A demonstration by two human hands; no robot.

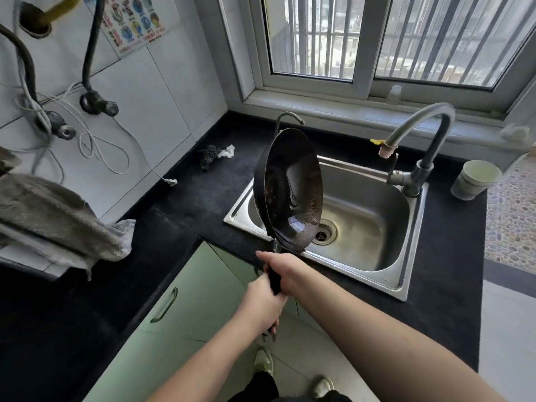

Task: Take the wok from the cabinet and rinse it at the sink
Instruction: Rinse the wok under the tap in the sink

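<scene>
A black wok [290, 187] with brown residue inside is tipped up on its edge over the left side of the steel sink [374, 227]. Both hands hold its long black handle. My right hand [285, 271] grips the handle near the wok. My left hand [261, 307] grips the handle's end, closer to me. The tall curved faucet [420, 132] stands at the sink's back right, its spout to the right of the wok. No water is visible running.
A green cabinet door [185, 309] is below the black counter [203, 195]. A steel scrubber and white scrap [214, 155] lie left of the sink. A cup [475, 178] stands at the right. A grey cloth [58, 224] covers something at left. A small second tap [287, 117] rises behind the wok.
</scene>
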